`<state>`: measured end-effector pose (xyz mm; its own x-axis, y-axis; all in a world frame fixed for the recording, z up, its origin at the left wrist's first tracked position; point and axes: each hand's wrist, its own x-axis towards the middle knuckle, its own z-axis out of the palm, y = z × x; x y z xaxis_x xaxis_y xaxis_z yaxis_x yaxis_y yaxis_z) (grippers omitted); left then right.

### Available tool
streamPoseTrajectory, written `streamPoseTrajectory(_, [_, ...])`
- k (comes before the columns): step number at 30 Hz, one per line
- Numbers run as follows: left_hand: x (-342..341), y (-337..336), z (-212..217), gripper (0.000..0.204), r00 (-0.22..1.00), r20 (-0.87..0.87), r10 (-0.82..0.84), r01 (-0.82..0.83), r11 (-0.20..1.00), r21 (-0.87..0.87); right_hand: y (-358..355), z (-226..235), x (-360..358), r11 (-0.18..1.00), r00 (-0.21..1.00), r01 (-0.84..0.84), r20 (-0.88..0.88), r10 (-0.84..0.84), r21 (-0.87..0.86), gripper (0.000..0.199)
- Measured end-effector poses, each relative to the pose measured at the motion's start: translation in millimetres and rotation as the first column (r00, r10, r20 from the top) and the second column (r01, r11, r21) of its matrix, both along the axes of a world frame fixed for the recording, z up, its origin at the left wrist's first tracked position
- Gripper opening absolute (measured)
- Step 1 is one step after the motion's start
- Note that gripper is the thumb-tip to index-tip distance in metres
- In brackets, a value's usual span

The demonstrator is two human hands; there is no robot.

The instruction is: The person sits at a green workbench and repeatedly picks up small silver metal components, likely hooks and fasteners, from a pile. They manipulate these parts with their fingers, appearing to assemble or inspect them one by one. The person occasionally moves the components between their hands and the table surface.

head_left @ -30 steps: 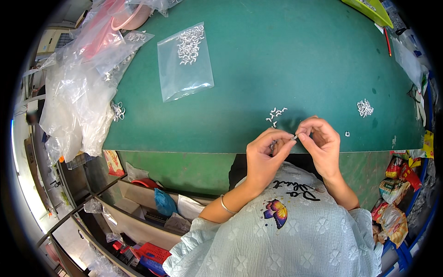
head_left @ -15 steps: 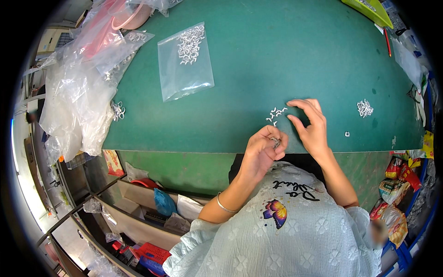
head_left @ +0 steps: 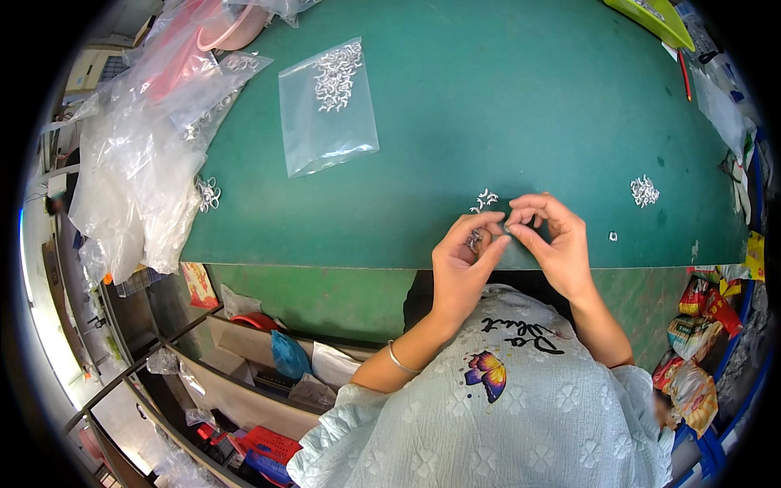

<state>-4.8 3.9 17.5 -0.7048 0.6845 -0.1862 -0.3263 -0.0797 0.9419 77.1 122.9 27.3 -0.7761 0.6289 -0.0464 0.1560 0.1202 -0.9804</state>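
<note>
Above the near edge of the green table, my two hands meet almost fingertip to fingertip. My left hand (head_left: 462, 268) is closed around several small silver metal pieces (head_left: 473, 240), which show between its curled fingers. Thumb and forefinger of my right hand (head_left: 560, 244) pinch a small silver piece close to the left fingertips; its shape is mostly hidden. Just beyond my hands lies a loose group of small curved silver pieces (head_left: 486, 200). Farther right are a heap of similar silver pieces (head_left: 644, 191) and a single small silver piece (head_left: 613, 237).
A clear plastic bag (head_left: 325, 138) with silver pieces at its top lies left of centre. Large clear bags (head_left: 134, 163), a pink basket (head_left: 236, 31) and silver rings (head_left: 209, 195) crowd the left side. A green tray (head_left: 663, 24) stands at the far right, near a red pen (head_left: 685, 77).
My right hand has come nearer and closed its fingers from a wider spread. One curved piece is gone from the loose group. My left hand has turned, its thumb and forefinger now toward the right.
</note>
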Motion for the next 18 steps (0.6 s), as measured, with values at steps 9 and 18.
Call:
streamPoseTrajectory(9, [0.5,-2.4,10.2,0.011,0.982,0.189,-0.017,0.019,1.000,-0.006,-4.4,17.1,6.8,0.997,0.996,-0.001,-0.088,-0.006,-0.078,0.026])
streamPoseTrajectory(18, [4.1,-2.7,18.3,0.012,0.992,0.123,-0.004,0.001,1.000,0.029,-6.1,28.2,8.2,0.989,0.995,0.012,-0.105,0.004,0.146,0.028])
